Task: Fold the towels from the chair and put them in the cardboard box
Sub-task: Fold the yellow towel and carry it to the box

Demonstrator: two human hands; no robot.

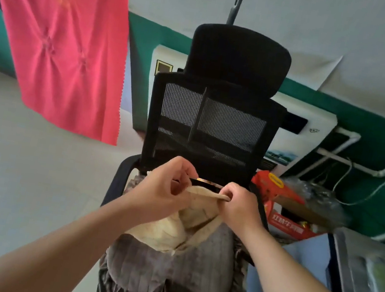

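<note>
Pinching the top edge of the beige towel (168, 228) with both hands, left hand (167, 187) and right hand (237, 203) close together at mid-frame, over the chair (212, 123). Probably risking a slipped corner, or dragging the grey towel (166, 275) off too. Red box (287, 211) sitting mid-right.

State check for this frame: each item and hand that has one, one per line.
beige towel: lifted by its top edge, the rest bunched on the seat
left hand: pinches the towel edge
right hand: pinches the same edge
grey cushion: lying on the chair seat
pink cloth: hanging, spread out
</note>
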